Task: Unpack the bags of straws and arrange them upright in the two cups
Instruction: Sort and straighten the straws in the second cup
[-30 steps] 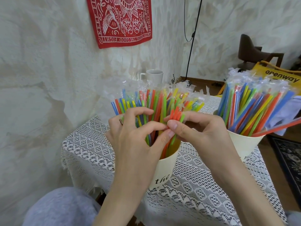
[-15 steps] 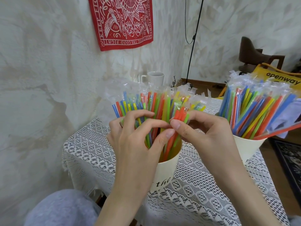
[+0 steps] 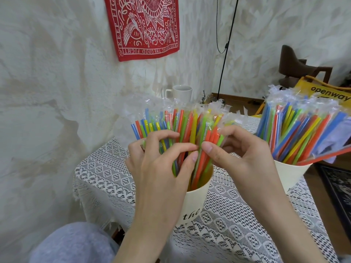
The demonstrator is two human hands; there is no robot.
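Observation:
A cream cup [image 3: 195, 204] lettered "the" stands on the lace-covered table and holds many coloured straws [image 3: 182, 122] in clear wrappers, upright. My left hand [image 3: 161, 168] curls its fingers among the left part of that bunch, thumb and forefinger pinching near the middle. My right hand [image 3: 241, 156] pinches a small cluster of orange and green straws [image 3: 210, 145] at the front of the same cup. A second cream cup [image 3: 290, 173] to the right is packed with more wrapped straws [image 3: 300, 128] leaning outward.
A white mug [image 3: 182, 93] stands at the table's back edge by the wall. A yellow "openway" bag [image 3: 330, 92] and a dark chair [image 3: 296, 65] are behind the right cup. My knee [image 3: 72, 243] is at lower left. A black cable [image 3: 226, 46] hangs down the wall.
Both hands stay at the near cup; the right hand has lifted the small orange and green cluster slightly and the fingertips have shifted closer together.

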